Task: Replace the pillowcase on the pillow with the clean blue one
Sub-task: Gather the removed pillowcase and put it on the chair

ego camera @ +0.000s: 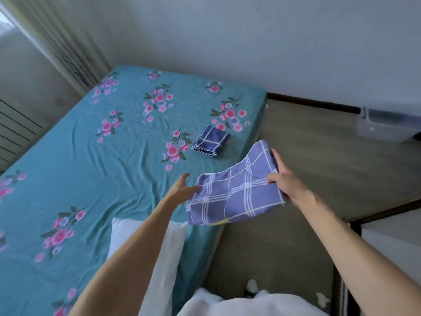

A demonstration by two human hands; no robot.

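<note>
A light purple-blue checked pillowcase (237,190) hangs in the air over the bed's right edge. My right hand (286,179) grips its far right side. My left hand (184,190) touches its left edge with the fingers spread; the grip itself is hidden behind the cloth. A darker blue checked cloth (210,141), folded small, lies on the bed beyond. A bare white pillow (166,252) rests on the bed's near edge under my left forearm.
The bed (91,160) has a teal sheet with pink flowers. Grey floor (319,156) lies to the right, with a clear plastic box (385,126) by the wall. A radiator (13,131) stands at the left and a curtain (59,39) hangs behind.
</note>
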